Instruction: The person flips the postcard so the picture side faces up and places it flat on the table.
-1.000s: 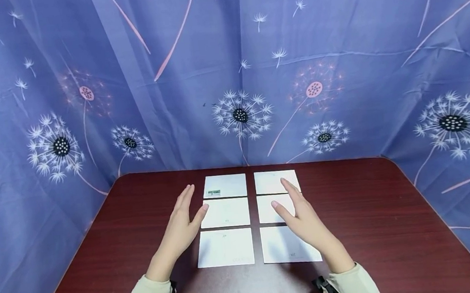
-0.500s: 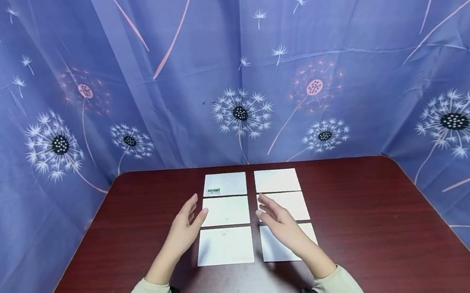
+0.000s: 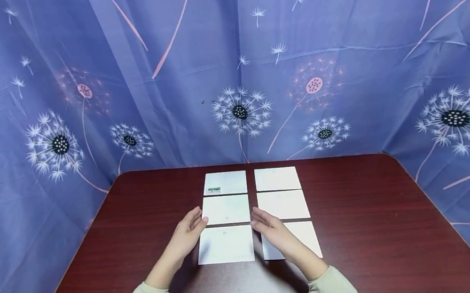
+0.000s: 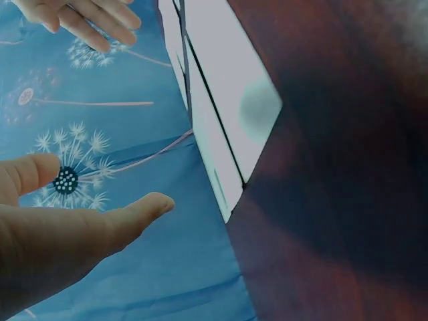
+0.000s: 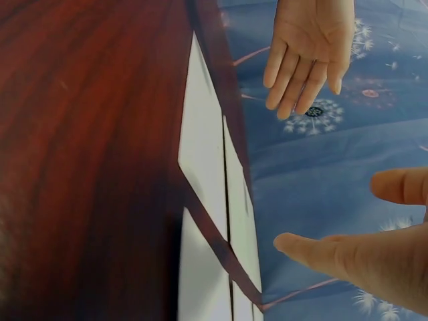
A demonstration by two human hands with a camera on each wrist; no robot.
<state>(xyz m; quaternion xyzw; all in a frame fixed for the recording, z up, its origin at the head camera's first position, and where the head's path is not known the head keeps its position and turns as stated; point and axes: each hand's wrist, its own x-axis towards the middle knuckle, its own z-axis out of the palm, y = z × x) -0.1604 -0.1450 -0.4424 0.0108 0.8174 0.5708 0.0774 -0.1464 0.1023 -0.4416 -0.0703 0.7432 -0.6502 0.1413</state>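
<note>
White paper rectangles, like postcards or envelopes, lie flat in two columns of three. The back left card bears a small green picture in its corner; faint marks show on the near left card. My left hand hovers at the left edge of the middle left card, fingers relaxed, holding nothing. Opposite it, my right hand is held over the gap and the near right card, partly hiding that card. Its fingers are loosely bent around nothing. Both wrist views show the palms raised above the cards.
The cards rest on a dark red wood-grain table with rounded far corners. Behind it and at both sides hangs a blue curtain printed with dandelions. Dark bands sit at both light sleeves.
My right hand has moved left and nearer to me, away from the back right card. The left hand has dropped slightly, its fingers more bent. The cards stay where they were.
</note>
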